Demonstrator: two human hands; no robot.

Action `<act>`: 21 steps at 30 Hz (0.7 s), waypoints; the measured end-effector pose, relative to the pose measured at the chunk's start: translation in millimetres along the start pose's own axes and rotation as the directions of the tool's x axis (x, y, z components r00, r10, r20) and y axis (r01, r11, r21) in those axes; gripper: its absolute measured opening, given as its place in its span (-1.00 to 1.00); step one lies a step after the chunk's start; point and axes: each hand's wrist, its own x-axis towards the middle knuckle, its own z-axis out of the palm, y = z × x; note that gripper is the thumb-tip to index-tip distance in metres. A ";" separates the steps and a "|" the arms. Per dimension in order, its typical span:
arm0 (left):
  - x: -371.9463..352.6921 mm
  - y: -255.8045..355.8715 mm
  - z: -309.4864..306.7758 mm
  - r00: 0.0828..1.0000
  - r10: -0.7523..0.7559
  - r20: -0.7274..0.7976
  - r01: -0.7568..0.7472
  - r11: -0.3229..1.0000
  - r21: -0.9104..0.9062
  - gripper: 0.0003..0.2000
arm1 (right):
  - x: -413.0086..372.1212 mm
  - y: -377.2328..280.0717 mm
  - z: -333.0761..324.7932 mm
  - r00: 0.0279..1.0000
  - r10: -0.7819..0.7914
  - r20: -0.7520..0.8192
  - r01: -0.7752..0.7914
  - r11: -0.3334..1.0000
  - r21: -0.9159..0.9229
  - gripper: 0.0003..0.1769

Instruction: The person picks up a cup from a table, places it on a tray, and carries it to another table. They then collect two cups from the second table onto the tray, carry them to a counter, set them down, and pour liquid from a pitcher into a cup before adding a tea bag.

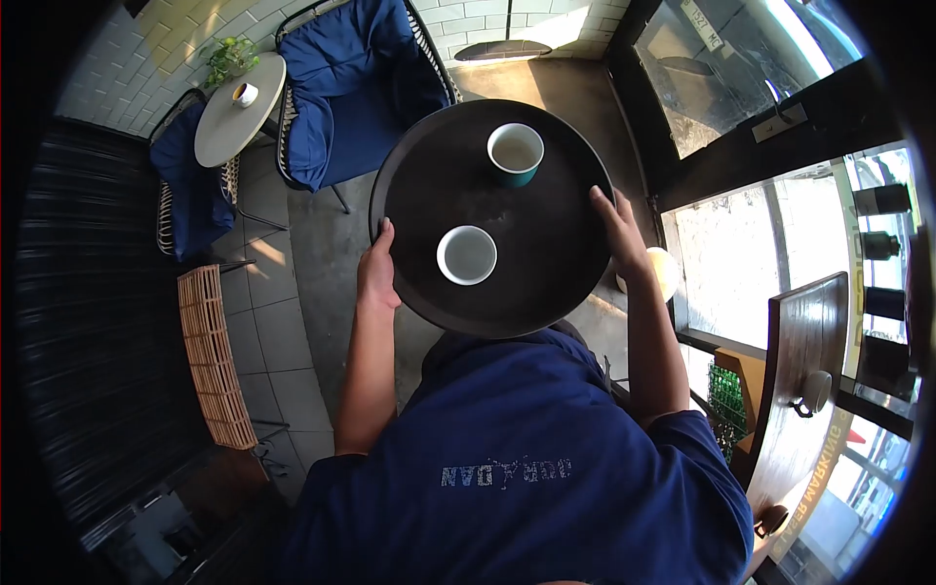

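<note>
A round dark tray is held level in front of the body by both hands. My left hand grips its left rim, thumb on top and the other fingers hidden underneath. On the right rim my right hand holds in the same way, its thumb over the edge. Two cups stand upright on the tray: a white cup left of the middle, and a green cup with a white inside near the far edge. Both look empty or nearly so.
A round table with a plant and a small cup stands at the far left. Blue cushioned chairs flank it. A wicker chair is at the left. Along the right are a glass door and a wooden counter.
</note>
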 end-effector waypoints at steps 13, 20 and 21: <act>-35.2 45.3 -115.5 0.959 0.147 -0.242 -0.161 0.986 -0.037 -0.36 | -8.7 -30.8 137.3 0.956 -0.016 0.294 -0.053 0.974 0.222 -0.50; -99.7 75.1 -172.0 0.864 0.170 -0.475 -0.193 0.981 0.002 -0.35 | -26.8 -50.6 232.4 0.874 -0.053 0.482 -0.047 0.980 0.192 -0.56; -103.9 73.6 -185.7 0.872 0.171 -0.459 -0.223 0.973 -0.061 -0.36 | -31.8 -56.9 246.9 0.863 -0.048 0.504 -0.054 0.981 0.186 -0.57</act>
